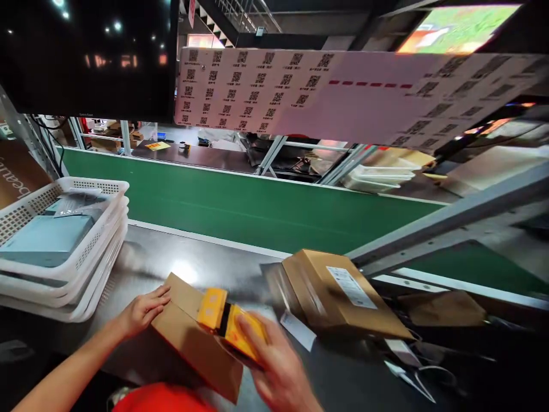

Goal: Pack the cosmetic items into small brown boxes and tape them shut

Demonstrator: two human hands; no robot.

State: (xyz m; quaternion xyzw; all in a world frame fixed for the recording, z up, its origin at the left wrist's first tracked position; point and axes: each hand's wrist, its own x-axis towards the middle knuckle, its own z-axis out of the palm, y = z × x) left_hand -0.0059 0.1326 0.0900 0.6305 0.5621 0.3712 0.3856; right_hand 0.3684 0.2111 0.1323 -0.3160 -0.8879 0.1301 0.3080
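Observation:
A brown cardboard box (193, 332) lies at an angle on the metal table in front of me. My left hand (146, 309) rests on its far left end, fingers stretched out over the cardboard. In my right hand (274, 355) is a yellow tape dispenser (213, 309) with a black band across it, gripped from the right side. The dispenser is over the box's upper right edge; whether it touches the cardboard I cannot tell. The right hand is slightly blurred.
White plastic baskets (98, 252) are stacked at the left, a light blue box (47, 237) in the top one. To the right lies a larger labelled carton (343, 292) beside a white paper slip (299, 330). Scissors (409, 377) lie farther right. A green panel (240, 212) borders the table's back.

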